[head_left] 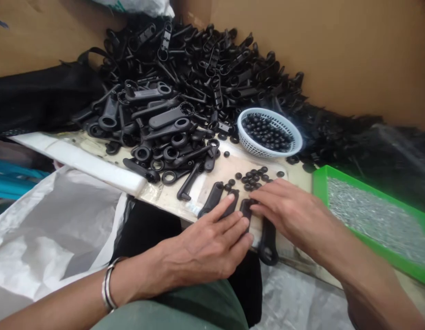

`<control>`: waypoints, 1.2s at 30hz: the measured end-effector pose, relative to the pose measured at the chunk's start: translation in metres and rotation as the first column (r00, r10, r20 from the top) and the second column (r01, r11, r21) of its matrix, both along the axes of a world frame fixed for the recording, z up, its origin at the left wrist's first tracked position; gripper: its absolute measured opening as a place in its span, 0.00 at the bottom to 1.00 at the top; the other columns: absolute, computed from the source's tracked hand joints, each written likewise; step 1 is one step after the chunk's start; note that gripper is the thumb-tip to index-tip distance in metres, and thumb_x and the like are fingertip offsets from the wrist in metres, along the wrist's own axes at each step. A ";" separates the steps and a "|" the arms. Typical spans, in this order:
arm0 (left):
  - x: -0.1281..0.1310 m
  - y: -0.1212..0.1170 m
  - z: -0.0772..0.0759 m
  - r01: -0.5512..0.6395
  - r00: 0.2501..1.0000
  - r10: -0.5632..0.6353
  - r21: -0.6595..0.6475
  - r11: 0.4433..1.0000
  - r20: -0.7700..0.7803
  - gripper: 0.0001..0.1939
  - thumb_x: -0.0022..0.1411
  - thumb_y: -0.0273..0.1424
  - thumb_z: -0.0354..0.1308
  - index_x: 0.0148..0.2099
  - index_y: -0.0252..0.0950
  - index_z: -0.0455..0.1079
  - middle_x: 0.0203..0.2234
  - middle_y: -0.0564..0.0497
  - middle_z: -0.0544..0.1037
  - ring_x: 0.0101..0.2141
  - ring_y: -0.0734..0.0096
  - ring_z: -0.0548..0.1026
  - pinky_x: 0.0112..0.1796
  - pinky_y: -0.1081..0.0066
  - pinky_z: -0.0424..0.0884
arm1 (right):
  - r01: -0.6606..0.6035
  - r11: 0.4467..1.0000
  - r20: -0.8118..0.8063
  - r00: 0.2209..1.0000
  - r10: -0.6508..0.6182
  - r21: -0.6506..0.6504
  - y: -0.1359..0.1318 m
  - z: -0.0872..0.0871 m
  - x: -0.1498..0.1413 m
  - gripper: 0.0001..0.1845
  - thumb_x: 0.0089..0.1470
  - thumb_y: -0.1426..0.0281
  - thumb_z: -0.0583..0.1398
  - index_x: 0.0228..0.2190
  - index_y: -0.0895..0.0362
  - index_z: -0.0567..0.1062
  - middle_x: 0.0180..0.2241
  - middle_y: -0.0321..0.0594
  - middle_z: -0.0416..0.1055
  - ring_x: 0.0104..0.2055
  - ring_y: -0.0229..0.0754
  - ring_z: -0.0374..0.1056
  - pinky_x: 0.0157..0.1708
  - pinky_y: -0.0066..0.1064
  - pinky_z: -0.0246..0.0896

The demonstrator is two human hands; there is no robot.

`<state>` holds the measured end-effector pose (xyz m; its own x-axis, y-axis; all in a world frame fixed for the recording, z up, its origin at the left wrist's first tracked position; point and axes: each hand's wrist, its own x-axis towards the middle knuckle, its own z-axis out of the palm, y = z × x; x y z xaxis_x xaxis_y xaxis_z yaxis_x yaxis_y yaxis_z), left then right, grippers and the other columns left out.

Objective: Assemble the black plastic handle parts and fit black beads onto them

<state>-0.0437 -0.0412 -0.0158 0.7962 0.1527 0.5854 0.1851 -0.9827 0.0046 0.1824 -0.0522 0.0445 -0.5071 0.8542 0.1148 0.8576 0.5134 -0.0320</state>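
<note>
My left hand (212, 243) lies flat with fingers stretched out over black plastic handle parts (212, 198) lined up at the near edge of the work board (171, 195). My right hand (291, 213) also lies flat, fingers extended, its fingertips touching one handle part (247, 207) beside the left fingers. Another handle (268, 245) sticks out under both hands. Small black round caps (253, 178) lie loose just beyond my right fingertips.
A big heap of black handles (185, 82) fills the back against cardboard walls (336, 50). A pale blue basket (269, 133) holds black caps. A green tray (370, 215) of small metal pieces sits at right. A white sack (54, 224) lies at left.
</note>
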 end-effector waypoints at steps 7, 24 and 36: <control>-0.008 -0.001 0.003 -0.006 0.999 0.005 -0.030 1.000 -0.035 0.16 0.71 0.31 0.57 0.57 0.26 0.71 0.54 0.37 0.79 0.59 0.53 0.74 0.68 0.39 0.50 | 0.473 0.881 -0.166 0.871 -0.463 0.027 -0.001 0.019 0.064 0.13 0.63 0.65 0.58 0.38 0.54 0.83 0.37 0.46 0.82 0.36 0.53 0.78 0.36 0.41 0.68; -0.029 -0.005 0.000 -0.049 0.998 0.049 0.008 0.999 -0.049 0.17 0.69 0.22 0.57 0.58 0.20 0.70 0.51 0.33 0.80 0.57 0.48 0.75 0.66 0.30 0.45 | 0.543 0.795 -0.363 0.708 -0.606 -0.269 0.023 -0.010 0.070 0.19 0.52 0.60 0.61 0.41 0.55 0.83 0.38 0.45 0.83 0.37 0.52 0.79 0.38 0.41 0.73; -0.022 -0.005 0.000 -0.120 0.993 0.120 -0.014 0.993 -0.007 0.10 0.73 0.25 0.53 0.49 0.28 0.74 0.49 0.39 0.82 0.54 0.59 0.78 0.68 0.36 0.48 | 0.079 0.996 -0.383 0.922 -0.060 0.035 -0.011 0.023 -0.005 0.13 0.66 0.68 0.56 0.46 0.49 0.80 0.46 0.40 0.79 0.45 0.47 0.76 0.44 0.37 0.73</control>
